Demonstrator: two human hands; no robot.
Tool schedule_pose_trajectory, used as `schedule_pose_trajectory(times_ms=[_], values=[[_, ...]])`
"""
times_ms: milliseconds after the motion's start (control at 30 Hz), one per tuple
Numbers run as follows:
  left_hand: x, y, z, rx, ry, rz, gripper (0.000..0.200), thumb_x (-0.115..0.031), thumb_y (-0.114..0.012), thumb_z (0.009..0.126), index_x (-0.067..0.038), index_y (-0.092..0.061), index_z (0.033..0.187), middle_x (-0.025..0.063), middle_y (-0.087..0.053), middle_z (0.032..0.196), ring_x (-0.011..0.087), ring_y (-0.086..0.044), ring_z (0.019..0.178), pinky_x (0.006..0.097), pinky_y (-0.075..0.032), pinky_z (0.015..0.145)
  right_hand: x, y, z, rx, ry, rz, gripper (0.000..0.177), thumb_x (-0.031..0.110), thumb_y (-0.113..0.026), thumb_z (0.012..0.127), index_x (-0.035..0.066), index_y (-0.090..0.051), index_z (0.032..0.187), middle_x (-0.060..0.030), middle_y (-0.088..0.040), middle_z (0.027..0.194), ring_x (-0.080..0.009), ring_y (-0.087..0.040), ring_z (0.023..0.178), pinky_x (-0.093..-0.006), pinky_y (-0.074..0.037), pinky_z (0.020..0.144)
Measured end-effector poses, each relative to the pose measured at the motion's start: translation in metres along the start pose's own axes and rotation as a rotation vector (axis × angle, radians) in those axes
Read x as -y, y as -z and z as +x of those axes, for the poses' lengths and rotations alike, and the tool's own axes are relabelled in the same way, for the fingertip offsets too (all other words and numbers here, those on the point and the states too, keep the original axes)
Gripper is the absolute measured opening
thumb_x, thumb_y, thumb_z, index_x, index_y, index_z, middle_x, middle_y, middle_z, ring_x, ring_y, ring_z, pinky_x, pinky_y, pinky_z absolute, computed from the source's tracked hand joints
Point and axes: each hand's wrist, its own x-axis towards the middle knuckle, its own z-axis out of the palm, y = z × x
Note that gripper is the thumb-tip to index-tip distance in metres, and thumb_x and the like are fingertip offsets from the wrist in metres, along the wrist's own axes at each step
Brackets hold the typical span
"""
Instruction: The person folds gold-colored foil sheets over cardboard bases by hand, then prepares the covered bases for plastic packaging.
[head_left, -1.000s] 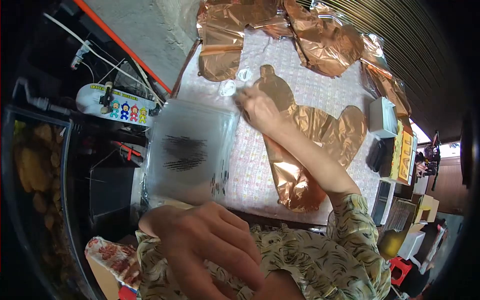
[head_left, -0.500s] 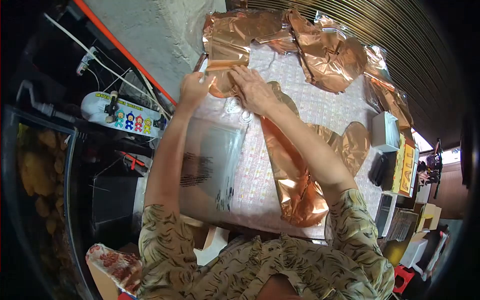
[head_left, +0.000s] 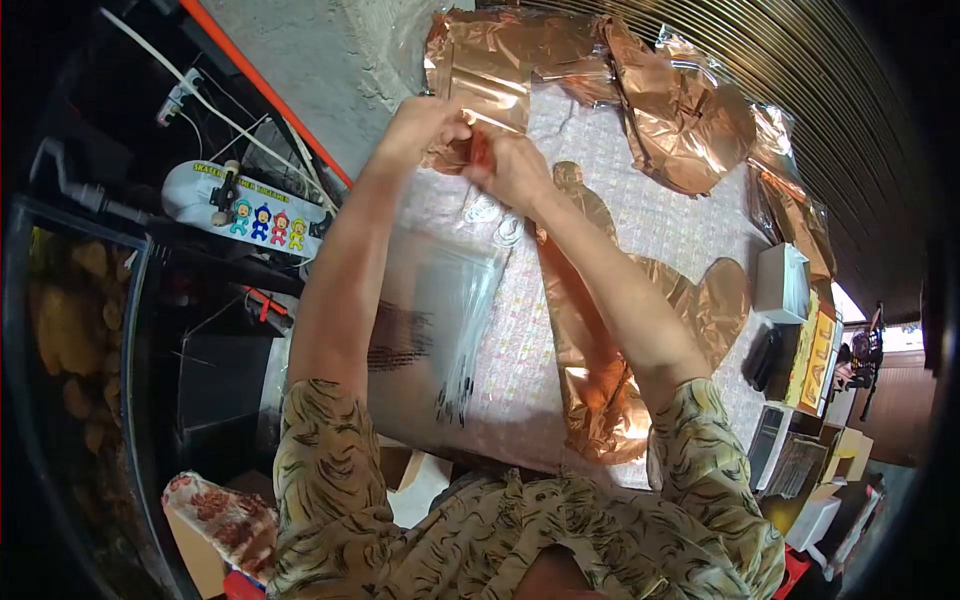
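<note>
At the far left of the table, my left hand (head_left: 422,130) is closed, its fingers curled on a flat copper-coloured foil balloon (head_left: 447,157). My right hand (head_left: 513,172) is beside it, fingers bent in at the foil and smeared by motion. Part of the foil is hidden under both hands. Just below my right hand lies a small coil of white string (head_left: 487,212). A stack of clear plastic bags (head_left: 440,290) with dark print is under my left forearm. Another flat copper foil balloon (head_left: 590,370) stretches beneath my right forearm.
More copper foil balloons (head_left: 690,125) lie along the table's back edge. A white box (head_left: 781,284), a black pouch (head_left: 765,350) and a yellow box (head_left: 815,350) line the right side. A skateboard (head_left: 190,195) and a glass tank (head_left: 75,330) are at left.
Both hands have lifted from the foil toward the back of the table. My right hand, earlier laid flat on the foil, now has its fingers bent in near my left hand.
</note>
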Motion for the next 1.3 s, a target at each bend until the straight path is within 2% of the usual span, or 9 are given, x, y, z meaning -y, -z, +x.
schedule_pose_trajectory(times_ms=[133,200,333,400,533,600,800,1033,1300], values=[[0.028,0.035,0.021,0.017,-0.145,-0.268,0.033,-0.023,-0.053,0.105,0.005,-0.068,0.109,0.0157,-0.074,0.089,0.0207,-0.072,0.07,0.0293,-0.06,0.066,-0.027,-0.017,0.019,-0.286,-0.113,0.167,0.025,0.025,-0.061,0.097,0.002,-0.071,0.095,-0.0274,-0.07,0.089,-0.0443,-0.069,0.086,-0.0526,-0.054,0.077],[0.085,0.076,0.081,-0.03,-0.464,0.956,0.032,-0.021,-0.054,0.103,0.007,-0.068,0.112,0.0168,-0.075,0.091,0.0228,-0.074,0.076,0.0302,-0.061,0.072,-0.024,-0.007,0.018,-0.27,-0.147,0.195,0.03,0.027,-0.057,0.099,0.002,-0.072,0.093,-0.0256,-0.07,0.09,-0.044,-0.069,0.087,-0.0517,-0.054,0.078],[0.068,0.051,0.042,-0.21,-0.092,0.62,0.028,-0.022,-0.061,0.098,0.004,-0.072,0.103,0.0157,-0.074,0.089,0.0217,-0.074,0.075,0.0344,-0.059,0.071,0.007,0.015,0.001,-0.064,-0.05,0.108,0.04,0.041,-0.067,0.093,0.003,-0.074,0.102,-0.0272,-0.071,0.088,-0.0443,-0.069,0.088,-0.0506,-0.054,0.079],[0.051,0.036,0.026,-0.223,-0.234,1.099,0.024,-0.024,-0.069,0.092,0.0,-0.075,0.094,0.0138,-0.072,0.078,0.0204,-0.071,0.067,0.0391,-0.056,0.065,0.01,0.01,0.001,0.011,-0.017,-0.037,0.046,0.048,-0.071,0.09,0.004,-0.075,0.105,-0.0285,-0.071,0.09,-0.0443,-0.07,0.09,-0.0496,-0.054,0.081],[0.056,0.02,0.016,-0.579,-0.574,0.89,0.023,-0.027,-0.073,0.088,-0.005,-0.077,0.086,0.0138,-0.067,0.067,0.0206,-0.068,0.063,0.041,-0.054,0.064,-0.008,-0.022,0.004,-0.17,0.094,-0.248,0.044,0.045,-0.084,0.075,0.01,-0.075,0.1,-0.0173,-0.074,0.085,-0.0344,-0.072,0.084,-0.0459,-0.055,0.079],[0.038,0.02,-0.001,-0.273,-0.28,0.714,0.024,-0.028,-0.075,0.088,-0.004,-0.077,0.09,0.0104,-0.069,0.067,0.0176,-0.067,0.064,0.0359,-0.053,0.063,-0.01,-0.023,0.007,-0.081,0.072,-0.286,0.05,0.048,-0.084,0.073,0.008,-0.073,0.101,-0.0161,-0.074,0.087,-0.033,-0.072,0.089,-0.0457,-0.053,0.085],[0.054,0.021,0.012,0.22,-0.338,0.198,0.026,-0.021,-0.066,0.1,0.003,-0.074,0.102,0.0018,-0.074,0.094,0.0099,-0.067,0.075,0.0252,-0.053,0.066,-0.004,-0.019,0.006,-0.165,0.038,-0.199,0.063,0.061,-0.079,0.075,0.007,-0.073,0.108,-0.0168,-0.073,0.086,-0.0342,-0.071,0.085,-0.0458,-0.052,0.084],[0.048,0.019,0.001,0.354,-0.351,-0.01,0.017,-0.013,-0.069,0.094,0.0,-0.078,0.099,0.0079,-0.073,0.105,0.0116,-0.068,0.091,0.0276,-0.055,0.077,-0.021,-0.025,0.016,-0.243,-0.078,-0.159,0.024,0.027,-0.066,0.09,0.005,-0.074,0.095,-0.0226,-0.072,0.083,-0.04,-0.071,0.082,-0.0502,-0.052,0.084],[0.068,0.038,0.023,0.188,-0.546,0.414,0.024,-0.009,-0.08,0.083,-0.001,-0.078,0.105,0.0077,-0.072,0.102,0.0137,-0.067,0.091,0.0266,-0.053,0.081,-0.027,-0.012,0.028,-0.261,-0.164,-0.014,0.024,0.023,-0.057,0.096,0.003,-0.07,0.097,-0.0253,-0.072,0.09,-0.043,-0.07,0.087,-0.0531,-0.054,0.08]])
